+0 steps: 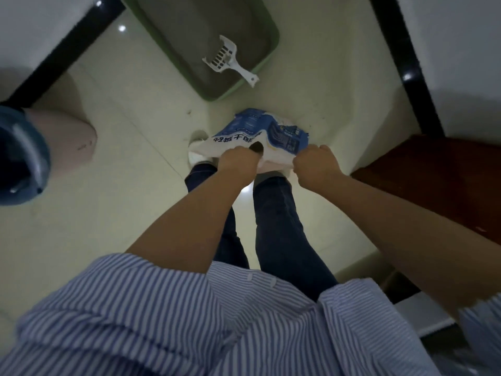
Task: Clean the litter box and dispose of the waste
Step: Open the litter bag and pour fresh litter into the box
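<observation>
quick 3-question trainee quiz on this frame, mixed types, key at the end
1. True or false: the white scoop lies on the floor, clear of the green litter box.
2. What do the left hand and right hand grip?
3. The bin is on the person's: A) left B) right

Key: 1 false, it lies in the box, handle over the rim; 2 the blue-and-white bag; 3 A.

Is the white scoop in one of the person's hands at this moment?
No, the scoop lies in the green litter box, while both hands grip the blue-and-white bag.
</observation>
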The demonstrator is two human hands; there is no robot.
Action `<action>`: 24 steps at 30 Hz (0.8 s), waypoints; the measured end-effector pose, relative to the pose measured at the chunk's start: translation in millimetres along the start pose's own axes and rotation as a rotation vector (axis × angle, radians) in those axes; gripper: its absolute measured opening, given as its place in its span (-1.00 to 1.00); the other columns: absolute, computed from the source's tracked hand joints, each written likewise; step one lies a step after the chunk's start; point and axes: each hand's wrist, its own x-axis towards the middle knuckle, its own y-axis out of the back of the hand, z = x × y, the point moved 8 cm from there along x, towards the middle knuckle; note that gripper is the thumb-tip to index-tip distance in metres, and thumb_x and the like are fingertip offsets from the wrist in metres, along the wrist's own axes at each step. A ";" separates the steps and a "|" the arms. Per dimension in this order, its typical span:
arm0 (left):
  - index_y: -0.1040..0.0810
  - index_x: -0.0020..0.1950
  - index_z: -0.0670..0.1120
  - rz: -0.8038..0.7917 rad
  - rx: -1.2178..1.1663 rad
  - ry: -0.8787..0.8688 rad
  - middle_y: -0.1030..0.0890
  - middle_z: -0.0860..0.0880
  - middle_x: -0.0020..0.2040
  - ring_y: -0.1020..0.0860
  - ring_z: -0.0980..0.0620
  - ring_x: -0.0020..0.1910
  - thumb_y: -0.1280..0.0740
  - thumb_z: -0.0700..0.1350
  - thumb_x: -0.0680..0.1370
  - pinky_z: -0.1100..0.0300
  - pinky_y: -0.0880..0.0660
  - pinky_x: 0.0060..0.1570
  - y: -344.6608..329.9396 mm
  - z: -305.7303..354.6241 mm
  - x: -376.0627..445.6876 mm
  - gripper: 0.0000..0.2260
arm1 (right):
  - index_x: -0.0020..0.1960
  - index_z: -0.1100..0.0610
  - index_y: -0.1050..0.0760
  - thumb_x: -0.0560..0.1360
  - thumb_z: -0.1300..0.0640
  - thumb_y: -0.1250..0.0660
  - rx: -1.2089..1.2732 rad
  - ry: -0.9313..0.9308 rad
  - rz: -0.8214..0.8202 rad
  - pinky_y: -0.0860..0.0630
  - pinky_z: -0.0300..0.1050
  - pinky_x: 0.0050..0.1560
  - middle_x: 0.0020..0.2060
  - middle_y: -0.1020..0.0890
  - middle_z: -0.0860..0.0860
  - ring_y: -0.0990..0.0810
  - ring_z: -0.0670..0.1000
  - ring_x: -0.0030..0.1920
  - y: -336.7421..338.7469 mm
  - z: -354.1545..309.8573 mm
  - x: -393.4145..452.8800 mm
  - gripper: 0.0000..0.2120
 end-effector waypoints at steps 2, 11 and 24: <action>-0.11 0.48 -0.15 0.025 -0.075 0.033 -0.47 -0.21 0.20 -0.49 -0.17 0.14 -0.18 -0.28 0.55 0.05 -0.44 -0.02 -6.0 -7.5 -27.7 -0.48 | 0.07 0.24 -0.51 0.53 0.28 -0.14 -0.013 0.066 0.026 -0.29 -0.07 0.22 0.11 -0.54 0.14 -0.44 0.13 0.18 11.4 -16.1 -12.7 -0.78; -0.32 0.37 -0.14 0.124 -0.339 0.236 -0.50 -0.17 0.16 -0.49 -0.15 0.13 -0.12 -0.19 0.60 0.08 -0.42 -0.03 -82.1 -52.4 -168.3 -0.67 | -0.58 0.15 -0.51 -0.22 0.24 -0.58 -0.330 0.455 0.233 -0.50 -0.25 -0.39 -0.56 -0.56 0.05 -0.58 0.05 -0.47 39.4 -155.1 -69.2 -0.70; -0.32 0.33 -0.16 0.300 -0.850 0.599 -0.52 -0.15 0.14 -0.52 -0.13 0.10 -0.21 -0.21 0.56 0.10 -0.44 -0.09 -354.9 -143.4 -345.8 -0.66 | -0.64 0.13 -0.41 -0.11 0.25 -0.58 -0.834 0.984 0.295 -0.27 -0.20 -0.28 -0.65 -0.46 0.02 -0.50 0.03 -0.56 -72.5 -461.2 -117.9 -0.68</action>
